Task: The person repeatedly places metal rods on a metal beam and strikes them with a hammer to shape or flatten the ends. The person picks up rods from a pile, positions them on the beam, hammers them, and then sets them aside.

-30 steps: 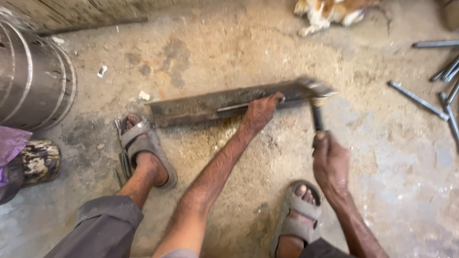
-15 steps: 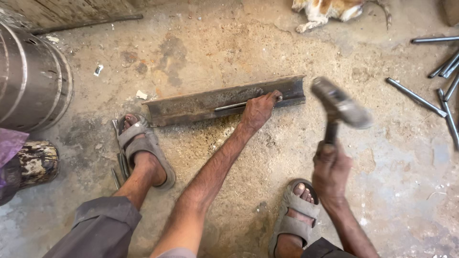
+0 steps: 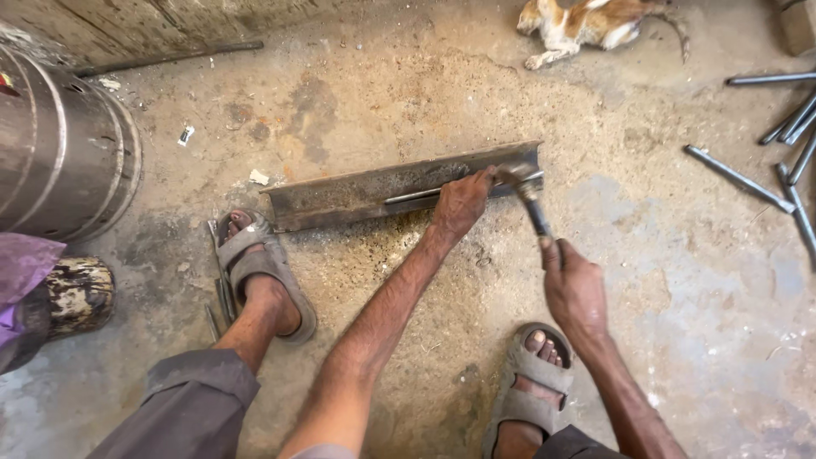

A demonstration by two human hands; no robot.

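A long rusty steel bar lies flat on the concrete floor in front of my feet. My left hand presses a thin metal rod against the bar near its right end. My right hand grips the handle of a hammer, whose head is down on the bar right beside my left fingers. My sandalled left foot stands near the bar's left end.
A large ribbed metal drum lies at the left, with a short log below it. Several loose metal rods are scattered at the right. A cat lies at the top. My right foot is below my right hand.
The hammer was raised half a second ago and has now come down onto the bar's right end. My left hand has stayed on the rod.
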